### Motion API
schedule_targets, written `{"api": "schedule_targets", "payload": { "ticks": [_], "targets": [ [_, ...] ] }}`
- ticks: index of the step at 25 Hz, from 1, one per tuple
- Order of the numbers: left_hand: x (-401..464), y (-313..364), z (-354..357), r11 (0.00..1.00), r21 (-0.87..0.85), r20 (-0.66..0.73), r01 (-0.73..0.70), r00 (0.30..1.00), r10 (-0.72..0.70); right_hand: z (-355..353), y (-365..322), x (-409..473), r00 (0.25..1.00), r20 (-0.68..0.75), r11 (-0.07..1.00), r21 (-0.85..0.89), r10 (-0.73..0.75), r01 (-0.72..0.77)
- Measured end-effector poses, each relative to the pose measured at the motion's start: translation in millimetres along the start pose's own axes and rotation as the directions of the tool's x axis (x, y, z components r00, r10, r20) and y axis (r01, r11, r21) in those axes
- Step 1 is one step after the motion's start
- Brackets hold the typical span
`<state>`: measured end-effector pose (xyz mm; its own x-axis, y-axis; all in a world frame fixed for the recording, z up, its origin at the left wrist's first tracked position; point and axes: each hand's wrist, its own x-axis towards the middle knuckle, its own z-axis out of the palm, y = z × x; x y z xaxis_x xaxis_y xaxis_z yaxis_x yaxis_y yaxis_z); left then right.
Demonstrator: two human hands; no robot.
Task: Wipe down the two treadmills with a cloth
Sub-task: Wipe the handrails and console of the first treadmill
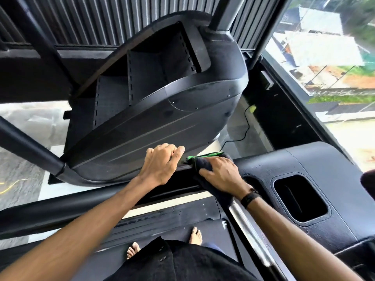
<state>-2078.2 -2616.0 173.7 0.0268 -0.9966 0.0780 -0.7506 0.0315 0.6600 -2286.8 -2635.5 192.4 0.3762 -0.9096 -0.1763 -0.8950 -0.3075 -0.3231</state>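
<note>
At the far left a black handrail (30,145) slanted down to the base of the rounded machine housing (162,110), well apart from both hands; the left hand (160,165) rested on the lower edge of that housing, fingers curled over the rim and holding nothing else, seemingly as a brace; were that hand to bear much weight on the smooth curved plastic, it could slide off and pitch the person forward; just beside it, the right hand (221,175) lay flat with fingers spread, pressing the dark cloth (205,163) with its green edge against the near edge of the treadmill console (274,165); part of the cloth hung down below the hand toward the gap between console and deck, and a loose tail like that might catch on the silver side rail (249,226) or be dragged out from under the palm; further right, the deep recessed tray (300,197) in the console would be easy to skip if the wipe ran only along flat surfaces; bare feet (195,235) stood on the treadmill belt (203,224), so any slip of the belt would upset the stance; a thin cable (244,126) lay beyond, near the window (324,57).
</note>
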Motion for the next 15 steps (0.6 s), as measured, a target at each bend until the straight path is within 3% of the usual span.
{"api": "schedule_targets", "payload": {
  "ticks": [2, 4, 7, 11, 13, 15],
  "targets": [
    [8, 7, 4, 1.0, -0.006, 0.019, -0.015, 1.0, 0.015, -9, 16, 27, 0.975, 0.082, 0.978, -0.049, 0.207, -0.203],
    [16, 17, 10, 0.999, 0.0, 0.035, -0.038, 0.999, 0.038, -12, 22, 47, 0.941, 0.157, 0.954, -0.078, 0.3, -0.291],
    [25, 29, 24, 0.998, 0.001, 0.066, -0.062, 0.996, 0.061, -10, 12, 44, 0.964, 0.159, 0.975, -0.104, 0.213, -0.198],
    [28, 35, 40, 0.997, -0.005, 0.105, -0.075, 0.992, 0.075, -6, 6, -13, 1.0, -0.027, 0.998, 0.063, -0.016, 0.017],
    [28, 39, 45, 0.996, -0.02, 0.129, -0.086, 0.988, 0.087, -12, 24, -29, 0.995, -0.095, 0.997, 0.074, 0.009, -0.002],
    [29, 43, 48, 0.995, -0.04, 0.153, -0.09, 0.984, 0.095, -20, 54, -24, 0.979, -0.143, 0.989, 0.029, 0.145, -0.142]
  ]
}}
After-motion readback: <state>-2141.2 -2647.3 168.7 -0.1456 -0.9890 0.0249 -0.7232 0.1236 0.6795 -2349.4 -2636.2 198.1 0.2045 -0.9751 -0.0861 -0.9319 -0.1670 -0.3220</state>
